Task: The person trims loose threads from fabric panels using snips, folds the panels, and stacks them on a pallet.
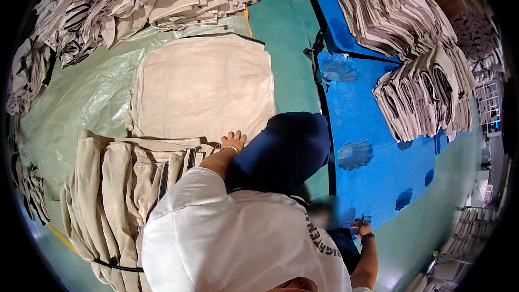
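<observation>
My left hand lies with its fingers spread at the near edge of a flat stack of beige cloth pieces, close to my bent knee in dark blue trousers. A dark strip shows along the stack's far edge. Just left of that hand stands a row of folded beige cloths with dark bands between some of them and a black strap around its near end. My right hand is low at the right, over the edge of a blue sheet. Its fingers are closed around a small dark thing, too small to name.
A large heap of beige cloths covers the far left, on translucent sheeting. At the far right, tall piles of folded cloths and a smaller bundle rest on the blue sheet. White wire racks stand at the right rim.
</observation>
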`<state>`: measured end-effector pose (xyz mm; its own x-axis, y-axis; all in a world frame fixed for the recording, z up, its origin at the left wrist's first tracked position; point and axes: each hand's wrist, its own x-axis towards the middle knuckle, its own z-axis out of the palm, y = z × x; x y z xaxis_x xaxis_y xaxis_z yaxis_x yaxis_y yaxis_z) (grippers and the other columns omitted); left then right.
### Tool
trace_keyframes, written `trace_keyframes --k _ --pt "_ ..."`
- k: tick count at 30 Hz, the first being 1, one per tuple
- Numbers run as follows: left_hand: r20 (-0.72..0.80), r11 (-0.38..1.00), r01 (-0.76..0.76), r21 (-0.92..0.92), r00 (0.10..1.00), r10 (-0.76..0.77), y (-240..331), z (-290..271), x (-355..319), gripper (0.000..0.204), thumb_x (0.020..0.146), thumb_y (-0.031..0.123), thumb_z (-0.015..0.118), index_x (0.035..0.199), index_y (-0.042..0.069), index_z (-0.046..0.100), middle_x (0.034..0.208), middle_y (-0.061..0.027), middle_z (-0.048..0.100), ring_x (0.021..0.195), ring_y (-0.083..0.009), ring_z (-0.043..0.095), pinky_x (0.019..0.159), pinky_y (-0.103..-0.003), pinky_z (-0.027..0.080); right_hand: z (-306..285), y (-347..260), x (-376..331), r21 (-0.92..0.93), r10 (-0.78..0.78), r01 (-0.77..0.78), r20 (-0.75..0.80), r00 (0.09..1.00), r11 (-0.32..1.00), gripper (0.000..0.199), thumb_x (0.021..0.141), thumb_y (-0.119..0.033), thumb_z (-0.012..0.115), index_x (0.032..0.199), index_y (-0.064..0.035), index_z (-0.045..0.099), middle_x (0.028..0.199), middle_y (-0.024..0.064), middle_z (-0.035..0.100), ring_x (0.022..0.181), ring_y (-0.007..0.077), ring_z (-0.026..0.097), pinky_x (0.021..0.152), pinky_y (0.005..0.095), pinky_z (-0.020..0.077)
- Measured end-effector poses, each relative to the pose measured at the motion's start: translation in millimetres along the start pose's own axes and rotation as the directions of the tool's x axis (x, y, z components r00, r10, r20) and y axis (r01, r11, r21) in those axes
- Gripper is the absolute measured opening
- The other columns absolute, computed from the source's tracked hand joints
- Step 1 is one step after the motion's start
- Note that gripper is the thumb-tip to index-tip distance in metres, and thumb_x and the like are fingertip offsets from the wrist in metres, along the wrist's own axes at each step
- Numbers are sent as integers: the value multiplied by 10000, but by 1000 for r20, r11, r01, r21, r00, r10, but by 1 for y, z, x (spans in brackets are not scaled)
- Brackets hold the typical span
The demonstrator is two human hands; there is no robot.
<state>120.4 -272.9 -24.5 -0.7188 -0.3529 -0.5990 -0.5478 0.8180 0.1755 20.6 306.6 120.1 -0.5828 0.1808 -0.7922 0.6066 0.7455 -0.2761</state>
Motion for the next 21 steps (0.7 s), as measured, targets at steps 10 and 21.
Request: trace_keyframes --k 10,21 --pt "-269 942 -208 -262 954 136 -40 57 25 298 705 166 558 1002 179 561 1252 -32 369 1094 -242 375 865 -316 370 -3 22 -17 279 56 -55 4 998 959 310 841 -244 451 1078 -45 452 761 95 596 368 115 428 345 267 385" --pt "-215 725 164 -669 890 -401 -62 -11 42 307 783 271 492 940 18 569 872 -211 573 844 -351 541 751 -383 422 6 -12 -22 126 -64 77 -104 992 989 278 845 -250 454 1051 -68 499 718 40 595 425 68 423 379 234 398"
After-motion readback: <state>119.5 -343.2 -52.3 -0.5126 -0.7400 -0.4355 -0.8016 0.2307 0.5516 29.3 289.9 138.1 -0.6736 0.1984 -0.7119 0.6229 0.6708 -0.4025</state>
